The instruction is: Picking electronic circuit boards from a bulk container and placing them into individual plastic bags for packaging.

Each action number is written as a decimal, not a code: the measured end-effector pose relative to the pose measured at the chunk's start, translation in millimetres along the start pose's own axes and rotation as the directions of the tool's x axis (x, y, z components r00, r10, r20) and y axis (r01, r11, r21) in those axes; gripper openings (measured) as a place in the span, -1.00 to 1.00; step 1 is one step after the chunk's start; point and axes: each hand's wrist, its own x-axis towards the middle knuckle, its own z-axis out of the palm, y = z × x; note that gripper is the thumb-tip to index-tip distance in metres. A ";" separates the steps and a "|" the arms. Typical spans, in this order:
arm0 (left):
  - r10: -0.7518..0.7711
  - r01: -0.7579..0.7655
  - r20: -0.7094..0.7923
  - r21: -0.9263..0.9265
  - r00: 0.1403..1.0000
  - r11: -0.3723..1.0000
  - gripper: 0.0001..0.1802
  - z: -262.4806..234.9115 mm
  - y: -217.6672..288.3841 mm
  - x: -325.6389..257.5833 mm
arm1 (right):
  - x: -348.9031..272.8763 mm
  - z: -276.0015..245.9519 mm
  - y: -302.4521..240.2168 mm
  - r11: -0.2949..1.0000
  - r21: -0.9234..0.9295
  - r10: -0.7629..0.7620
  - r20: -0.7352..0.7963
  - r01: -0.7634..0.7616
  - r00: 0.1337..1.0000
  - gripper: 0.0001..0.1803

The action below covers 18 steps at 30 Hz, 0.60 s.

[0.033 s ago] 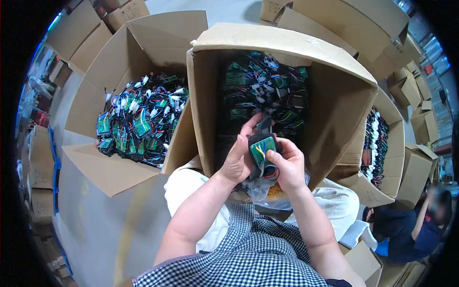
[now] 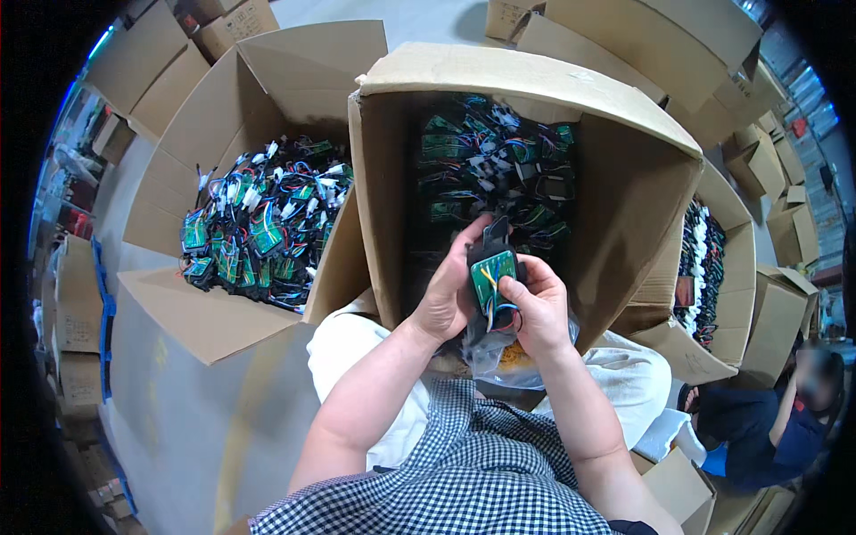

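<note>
Over the near end of a tall cardboard box [image 2: 615,223], both hands hold one green circuit board [image 2: 492,283] in a black backing, with yellow, white, blue and red wires on it. My left hand [image 2: 448,290] closes round its left side, the fingers partly hidden behind it. My right hand [image 2: 541,306] grips the right edge, thumb resting on the board's face. A black piece [image 2: 497,234] sticks up past the board's upper end. Under the hands lies a clear plastic bag [image 2: 526,370] with something orange in it. Rows of wired boards [image 2: 499,165] fill the shaded box behind.
At left, an open box [image 2: 192,308] holds a heap of wired boards [image 2: 259,223]. Another open box [image 2: 736,294] at right holds black bundles with white connectors [image 2: 700,267]. A person [image 2: 758,428] in dark clothing is at the lower right. More cartons [image 2: 615,49] stand around.
The board has turned slightly in my hands and now stands more upright, its black upper piece showing more. My hands stay in nearly the same place.
</note>
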 end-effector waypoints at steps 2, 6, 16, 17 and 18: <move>-0.007 0.005 0.014 0.142 1.000 0.990 0.14 4.2 -1.4 -5.2 | -4.6 2.1 5.9 0.999 -0.034 -0.039 -0.030 0.038 0.999 -0.69; -0.032 0.031 0.001 0.090 0.999 0.995 0.10 6.3 -10.1 -11.2 | -19.4 10.7 8.8 0.894 -0.398 -0.213 0.030 0.207 0.977 -0.64; -0.119 0.122 0.029 -0.253 0.992 0.960 0.40 25.0 -18.2 -37.0 | -51.2 16.9 -2.6 0.674 -0.547 -0.406 0.288 0.497 0.867 -0.55; -0.083 0.108 0.131 -0.196 0.988 0.975 0.32 22.0 -16.1 -40.0 | -56.5 16.2 5.0 0.842 -0.353 -0.385 0.138 0.408 0.913 -0.55; -0.044 0.057 0.094 -0.136 0.995 0.989 0.26 26.5 -15.5 -42.6 | -63.1 22.7 -1.4 0.896 -0.277 -0.358 0.013 0.347 0.934 -0.55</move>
